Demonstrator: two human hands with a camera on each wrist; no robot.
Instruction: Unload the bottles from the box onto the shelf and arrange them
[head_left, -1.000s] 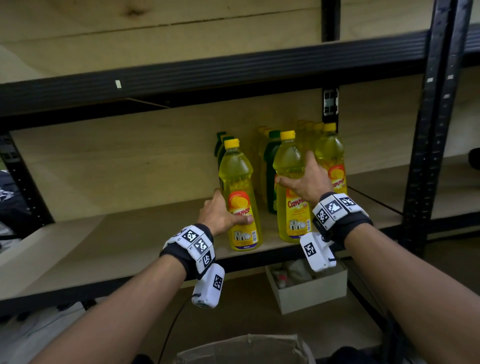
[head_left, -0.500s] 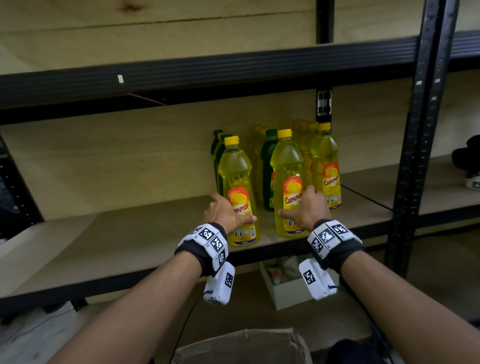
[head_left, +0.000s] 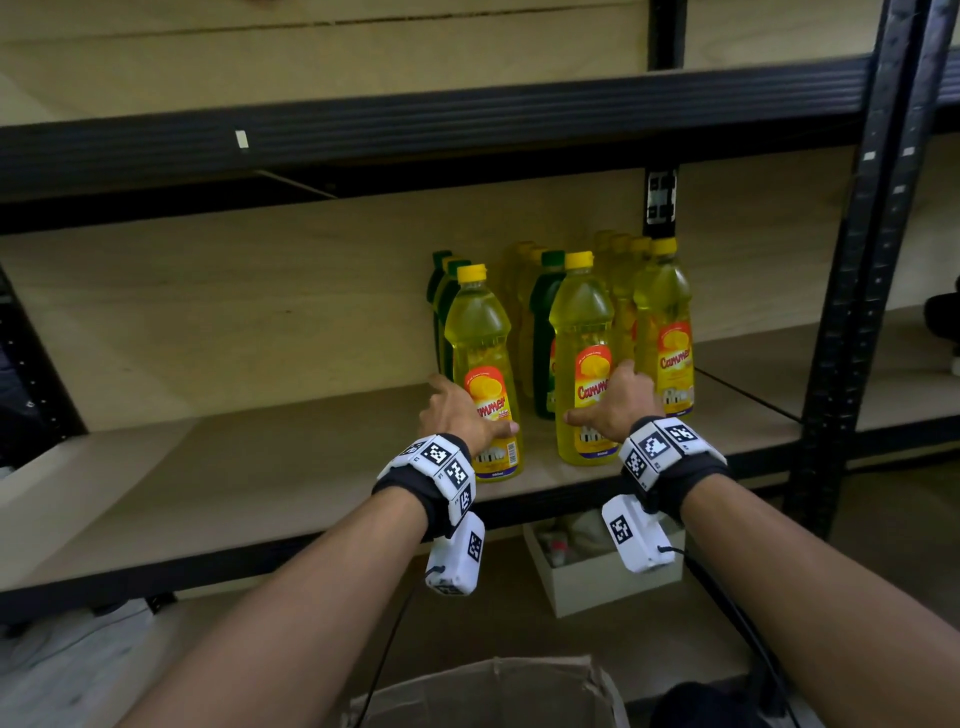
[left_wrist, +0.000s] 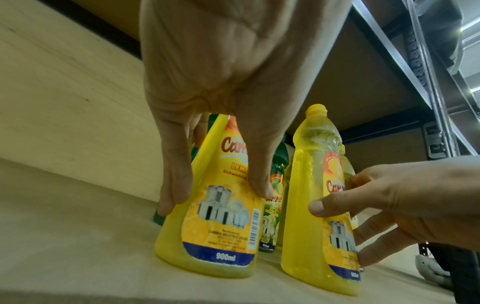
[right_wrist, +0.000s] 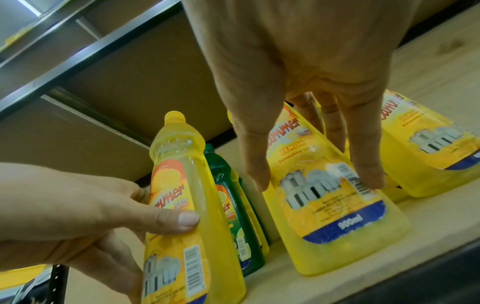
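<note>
Two yellow dish-soap bottles stand upright at the front of the wooden shelf (head_left: 260, 467). My left hand (head_left: 467, 410) grips the left bottle (head_left: 478, 338) low on its label, thumb in front and fingers round its left side; the left wrist view shows that left hand (left_wrist: 215, 197) on the left bottle (left_wrist: 207, 246). My right hand (head_left: 608, 400) holds the middle bottle (head_left: 582, 322) the same way, and in the right wrist view the right hand (right_wrist: 314, 181) is on the middle bottle (right_wrist: 337, 226). Behind them stand rows of several yellow and green bottles (head_left: 545, 312).
The open cardboard box (head_left: 493, 691) sits low in front of me. A black upright post (head_left: 852, 291) bounds the shelf on the right, and a black beam (head_left: 415, 130) runs overhead. A small white box (head_left: 597, 577) lies under the shelf. Bare shelf board stretches left of the bottles.
Both hands have slid down their bottles, the right one from the shoulder to the label. The two front bottles stay standing on the shelf.
</note>
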